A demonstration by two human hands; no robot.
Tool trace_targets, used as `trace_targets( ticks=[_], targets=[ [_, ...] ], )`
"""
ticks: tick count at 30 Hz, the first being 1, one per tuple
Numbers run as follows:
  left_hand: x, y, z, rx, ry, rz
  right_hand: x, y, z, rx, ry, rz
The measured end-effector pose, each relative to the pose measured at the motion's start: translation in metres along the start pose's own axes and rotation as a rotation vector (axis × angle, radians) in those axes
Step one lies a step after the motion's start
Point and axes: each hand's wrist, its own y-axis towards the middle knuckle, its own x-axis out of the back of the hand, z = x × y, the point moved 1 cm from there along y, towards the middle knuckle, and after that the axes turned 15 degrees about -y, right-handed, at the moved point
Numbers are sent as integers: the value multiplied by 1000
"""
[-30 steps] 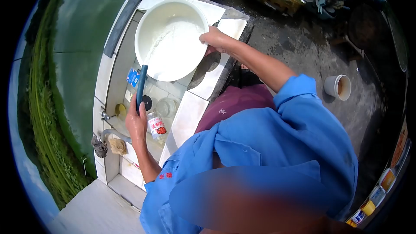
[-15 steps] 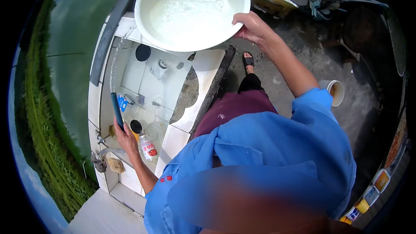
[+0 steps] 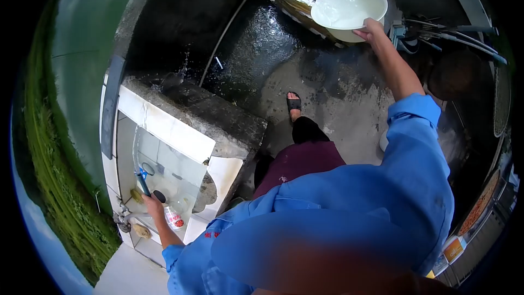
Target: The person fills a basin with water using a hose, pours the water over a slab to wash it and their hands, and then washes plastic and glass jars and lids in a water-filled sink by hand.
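On my feed: right hand (image 3: 371, 30) has fingers closed on the near rim of the white basin (image 3: 349, 8); bowl extends beyond them, water inside. Left hand (image 3: 154, 204) wraps the teal hose (image 3: 143, 184), tip past the fingers, water jetting out. Labelled jar (image 3: 174, 218) near left hand, in the sink (image 3: 166, 137).

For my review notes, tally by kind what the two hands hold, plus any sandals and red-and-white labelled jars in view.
Basins: 1, white, in the right hand
Hoses: 1, dark teal, in the left hand
Sandals: 1, black
Labelled jars: 1
Total: 4
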Motion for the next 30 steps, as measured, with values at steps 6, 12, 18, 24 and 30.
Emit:
trace_targets(
  ticks=[6,12,18,24,30],
  targets=[
    [5,0,-41,216,231,149,53,121,45,-137,89,-373],
    [-2,1,-37,377,687,388,137,161,41,-72,-85,-487],
    [-50,25,-51,243,645,464,208,192,14,-154,-375,-658],
    [-64,35,-68,305,802,534,213,216,19,-182,-538,-519],
    [-62,31,-66,333,797,544,139,178,52,13,-827,-764]
  ],
)
